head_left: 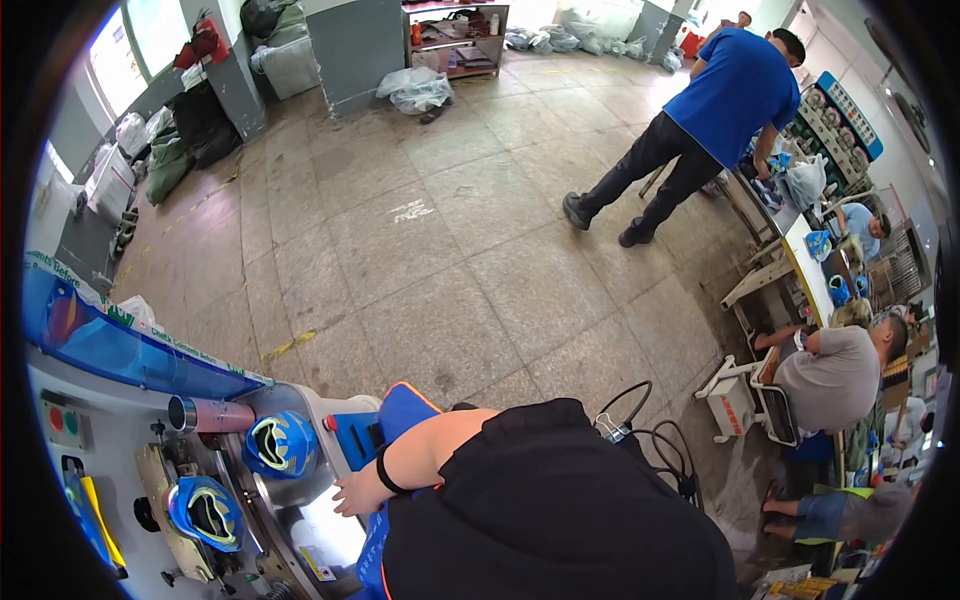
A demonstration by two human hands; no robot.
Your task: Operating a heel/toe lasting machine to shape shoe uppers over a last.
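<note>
My right arm, in a black short sleeve with a black band at the wrist, reaches left over the edge of a machine. At its end, my right hand is open, fingers apart and holding nothing, beside a bright metal plate. Whether it touches the plate, I cannot tell. Close by rests a blue piece with pale yellow patterning and an opening, like a shoe upper. A similar blue piece sits further left on the machine's metal fixture. My left hand is out of sight.
A pink tumbler lies on the machine near a red-and-green button box. Black cables loop beside me. At right, a person in blue stands at a worktable; another sits on a chair. Bags line the far wall.
</note>
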